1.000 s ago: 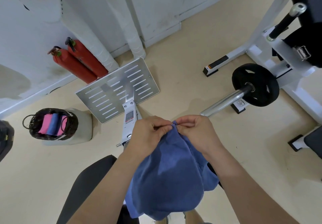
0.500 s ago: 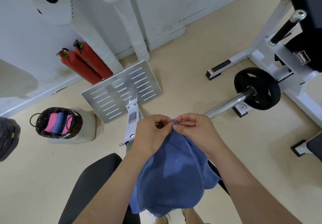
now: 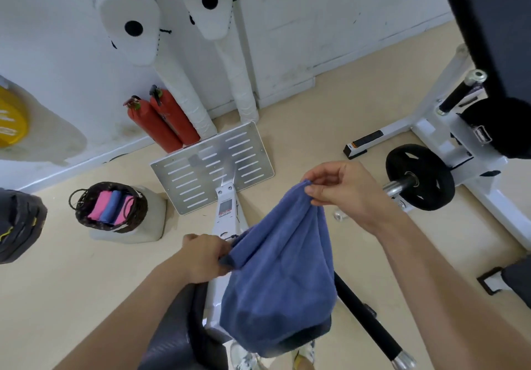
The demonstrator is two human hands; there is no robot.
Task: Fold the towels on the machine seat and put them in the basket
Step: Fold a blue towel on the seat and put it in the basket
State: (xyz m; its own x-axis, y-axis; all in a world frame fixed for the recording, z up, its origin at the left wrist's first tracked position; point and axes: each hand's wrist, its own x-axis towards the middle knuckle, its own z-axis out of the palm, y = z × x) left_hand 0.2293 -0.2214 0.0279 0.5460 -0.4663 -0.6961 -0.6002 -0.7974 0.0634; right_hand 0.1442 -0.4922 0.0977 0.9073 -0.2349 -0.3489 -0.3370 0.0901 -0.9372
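Observation:
A blue towel (image 3: 280,277) hangs in the air in front of me, above the black machine seat (image 3: 178,332). My right hand (image 3: 344,191) pinches its upper corner, raised to the right. My left hand (image 3: 205,257) grips another corner lower down on the left. The cloth sags between the two hands and hides part of the seat. A dark wicker basket (image 3: 83,214) stands on a pale block at the left, with rolled pink and blue towels (image 3: 110,207) inside it.
The machine's slotted metal footplate (image 3: 212,165) lies ahead on the beige floor, with two red fire extinguishers (image 3: 161,122) against the wall behind it. A barbell weight plate (image 3: 419,177) and white frame stand at the right. A dark bag (image 3: 20,226) sits at the far left.
My hands, which pinched the towel's top together, have drawn apart: the right went up and right, the left down and left, spreading the towel's edge. The view tilted up.

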